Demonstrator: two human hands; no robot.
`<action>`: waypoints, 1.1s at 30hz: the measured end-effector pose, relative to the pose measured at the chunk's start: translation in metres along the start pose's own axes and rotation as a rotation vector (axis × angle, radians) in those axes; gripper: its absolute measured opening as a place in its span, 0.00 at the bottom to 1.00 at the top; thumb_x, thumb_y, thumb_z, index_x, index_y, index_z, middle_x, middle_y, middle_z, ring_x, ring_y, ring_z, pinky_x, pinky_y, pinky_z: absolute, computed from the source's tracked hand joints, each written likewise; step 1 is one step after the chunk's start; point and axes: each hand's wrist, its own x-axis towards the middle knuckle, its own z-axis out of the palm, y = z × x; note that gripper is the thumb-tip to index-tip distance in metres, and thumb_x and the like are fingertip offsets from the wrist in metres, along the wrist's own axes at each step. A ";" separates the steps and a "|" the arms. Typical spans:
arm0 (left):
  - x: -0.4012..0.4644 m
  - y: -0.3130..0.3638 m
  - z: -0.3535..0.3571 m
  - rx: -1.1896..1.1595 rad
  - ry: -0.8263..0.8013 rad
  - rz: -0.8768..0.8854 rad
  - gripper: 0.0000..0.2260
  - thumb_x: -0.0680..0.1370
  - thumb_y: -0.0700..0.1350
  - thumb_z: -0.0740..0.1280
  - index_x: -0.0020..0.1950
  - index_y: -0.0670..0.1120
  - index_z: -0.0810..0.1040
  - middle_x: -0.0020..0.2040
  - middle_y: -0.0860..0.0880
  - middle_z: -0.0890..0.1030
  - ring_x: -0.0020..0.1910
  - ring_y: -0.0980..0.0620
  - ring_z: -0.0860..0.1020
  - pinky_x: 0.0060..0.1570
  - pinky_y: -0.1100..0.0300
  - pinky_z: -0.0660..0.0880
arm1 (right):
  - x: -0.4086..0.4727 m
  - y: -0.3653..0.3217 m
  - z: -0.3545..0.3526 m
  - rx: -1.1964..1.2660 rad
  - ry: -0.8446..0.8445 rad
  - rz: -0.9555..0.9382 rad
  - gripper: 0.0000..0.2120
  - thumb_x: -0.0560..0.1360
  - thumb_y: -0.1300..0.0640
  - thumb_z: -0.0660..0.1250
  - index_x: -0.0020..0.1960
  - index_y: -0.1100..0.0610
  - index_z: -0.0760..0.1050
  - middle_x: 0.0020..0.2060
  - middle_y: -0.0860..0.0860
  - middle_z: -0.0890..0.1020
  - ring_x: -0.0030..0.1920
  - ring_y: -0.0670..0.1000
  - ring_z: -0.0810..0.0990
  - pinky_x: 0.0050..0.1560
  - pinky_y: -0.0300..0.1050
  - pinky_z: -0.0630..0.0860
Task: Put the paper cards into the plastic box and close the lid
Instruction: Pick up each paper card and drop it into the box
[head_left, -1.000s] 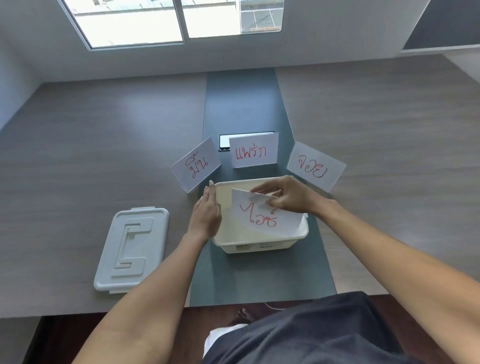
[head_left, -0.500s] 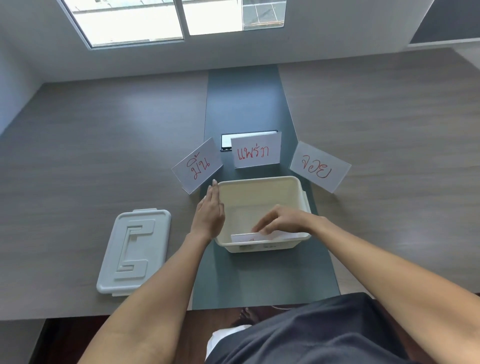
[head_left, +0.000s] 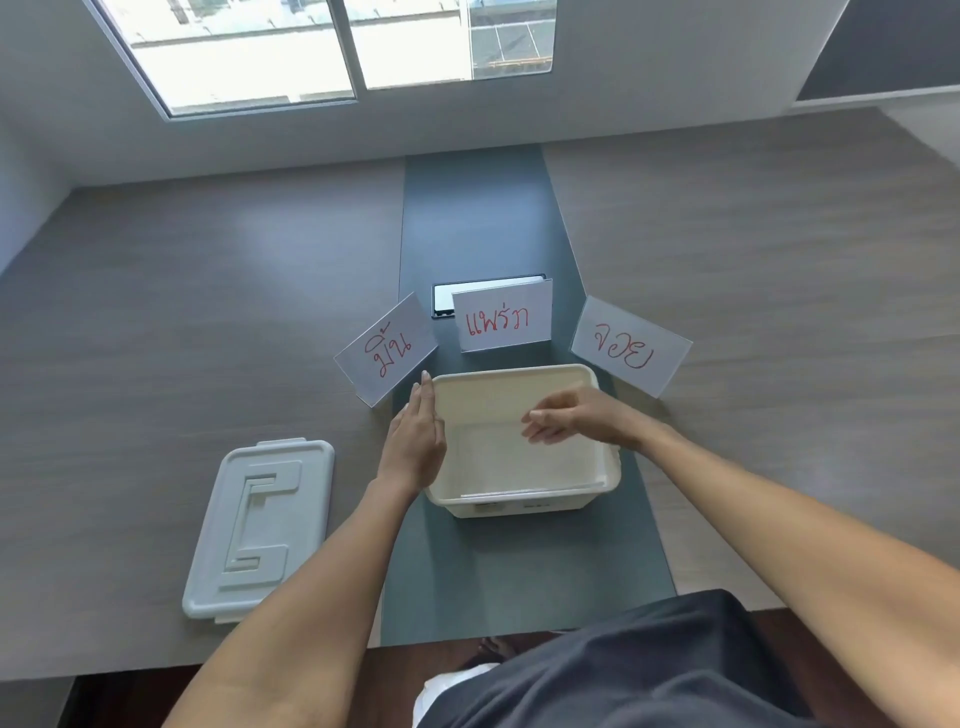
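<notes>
Cream plastic box (head_left: 524, 499): left hand (head_left: 415, 439) flat against it, right hand (head_left: 576, 418) above, fingers loose, empty.

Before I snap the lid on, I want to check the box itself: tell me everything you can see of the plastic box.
The plastic box is cream-white, rectangular with rounded corners and a rolled rim, open-topped and upright on the dark green strip of the table. A white card lies flat on its floor. The left hand rests against its left wall; the right hand hovers over the opening, empty. Its grey lid lies apart, to the left.
</notes>
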 end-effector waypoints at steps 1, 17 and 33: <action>0.001 0.000 0.000 0.001 -0.002 0.000 0.27 0.81 0.38 0.51 0.80 0.42 0.49 0.80 0.44 0.55 0.79 0.46 0.55 0.76 0.52 0.55 | 0.001 -0.004 -0.008 -0.007 0.055 -0.037 0.14 0.80 0.56 0.66 0.60 0.64 0.80 0.50 0.56 0.87 0.51 0.53 0.86 0.58 0.52 0.81; 0.009 0.002 0.010 0.044 0.005 -0.005 0.27 0.81 0.39 0.50 0.80 0.42 0.47 0.81 0.46 0.53 0.79 0.50 0.54 0.76 0.53 0.56 | 0.011 0.042 -0.116 -0.960 0.612 0.139 0.32 0.79 0.52 0.61 0.80 0.53 0.55 0.81 0.54 0.49 0.80 0.57 0.50 0.77 0.55 0.52; 0.007 0.002 0.011 0.091 0.031 0.020 0.27 0.81 0.38 0.51 0.80 0.41 0.48 0.81 0.46 0.53 0.79 0.50 0.54 0.76 0.54 0.55 | 0.023 0.058 -0.106 -0.784 0.628 0.327 0.15 0.76 0.65 0.56 0.62 0.59 0.68 0.59 0.61 0.78 0.56 0.65 0.78 0.53 0.55 0.74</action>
